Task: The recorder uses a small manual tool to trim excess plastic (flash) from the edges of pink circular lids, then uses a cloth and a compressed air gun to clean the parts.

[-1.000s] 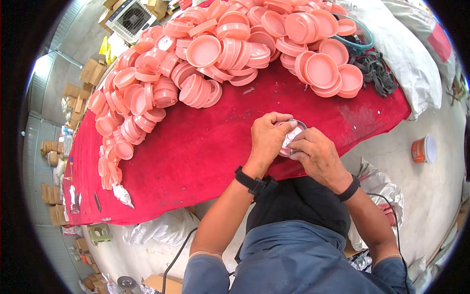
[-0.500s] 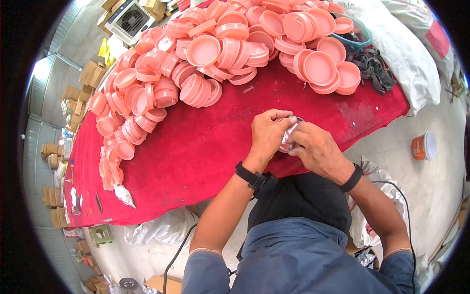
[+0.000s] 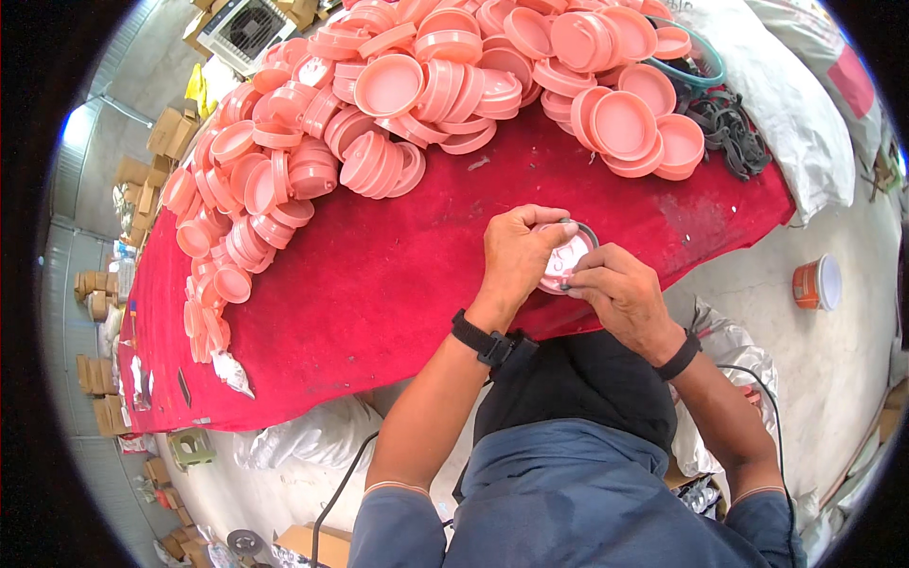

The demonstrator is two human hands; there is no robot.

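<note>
Left grip [image 3: 516, 257] clamps pink dish [image 3: 562, 264] over near edge of desk [image 3: 398, 284]; right grip [image 3: 627, 295] pinches its lower right rim. Marks on pale inside, illegible. Teal basin [image 3: 718, 66]: dark contents, unclear. Bucket [image 3: 808, 285]: orange label, unreadable.

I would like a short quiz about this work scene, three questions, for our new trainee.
1. True or false: the left hand and the right hand are at the same round piece.
2. Which of these is on the floor?
A) dark straps
B) bucket
C) blue basin
3. Fill in one colour: the pink dishes lie on a ____ cloth.

Key: 1. True. 2. B. 3. Red.
</note>
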